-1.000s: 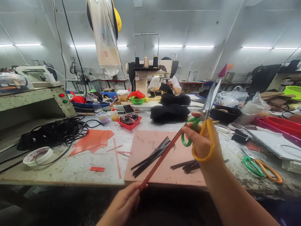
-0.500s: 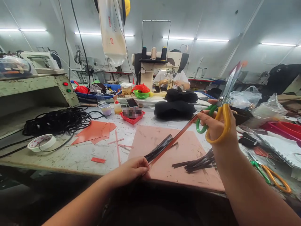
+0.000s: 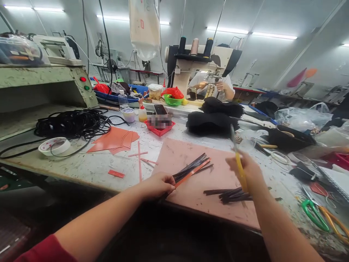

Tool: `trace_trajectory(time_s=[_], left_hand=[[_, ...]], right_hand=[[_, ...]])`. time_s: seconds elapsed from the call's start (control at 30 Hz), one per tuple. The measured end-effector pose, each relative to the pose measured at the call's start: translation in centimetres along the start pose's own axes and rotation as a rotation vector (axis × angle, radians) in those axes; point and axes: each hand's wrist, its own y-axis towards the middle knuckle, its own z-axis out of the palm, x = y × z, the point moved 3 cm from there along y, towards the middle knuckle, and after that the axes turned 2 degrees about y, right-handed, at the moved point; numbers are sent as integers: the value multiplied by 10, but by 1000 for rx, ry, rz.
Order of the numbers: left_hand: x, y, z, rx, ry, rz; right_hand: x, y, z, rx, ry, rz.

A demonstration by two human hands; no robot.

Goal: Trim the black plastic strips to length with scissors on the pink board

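Observation:
My left hand (image 3: 161, 185) is closed at the front edge of the pink cutting board (image 3: 195, 200), pinching the near end of an orange strip (image 3: 194, 171). That strip lies along a bundle of thin black strips (image 3: 191, 165), whose near ends reach my fingers; whether I grip them too is unclear. Over the board's right side, my right hand (image 3: 249, 170) is wrapped round yellow-handled scissors (image 3: 241, 173), blades pointing up and blurred by motion. Below it lies a second bunch of dark strips (image 3: 231, 195), partly covered by my wrist.
Orange sheet pieces (image 3: 116, 141), a tape roll (image 3: 54, 146) and coiled black cord (image 3: 72, 123) lie left. Behind are a red basket (image 3: 159, 130) and stacked black pieces (image 3: 208, 123). More scissors (image 3: 316, 214) rest right. Beyond, a person (image 3: 225, 87) sits at a sewing machine.
My right hand has let go of the orange strip's far end and come down with the scissors. The strip now lies lower, along the black bundle. The view has shifted.

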Motion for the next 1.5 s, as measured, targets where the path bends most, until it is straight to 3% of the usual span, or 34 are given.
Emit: trace_trajectory(time_s=[0.13, 0.2, 0.3, 0.6, 1.2, 1.33, 1.5], left_hand=[[-4, -2, 0, 0, -32, -44], [-6, -1, 0, -1, -43, -51], [-8, 0, 2, -2, -54, -44], [-13, 0, 4, 12, -50, -44], [-15, -4, 4, -7, -117, -47], [-3, -14, 4, -16, -182, 2], [29, -33, 9, -7, -160, 17]], right_hand=[[11, -87, 29, 710, 13, -218], [18, -122, 41, 909, 35, -267], [22, -146, 56, 1021, 32, -232], [16, -150, 74, 952, 122, -163], [17, -151, 79, 910, 169, -152], [11, -152, 82, 872, 203, -159], [3, -154, 88, 839, 193, -138]])
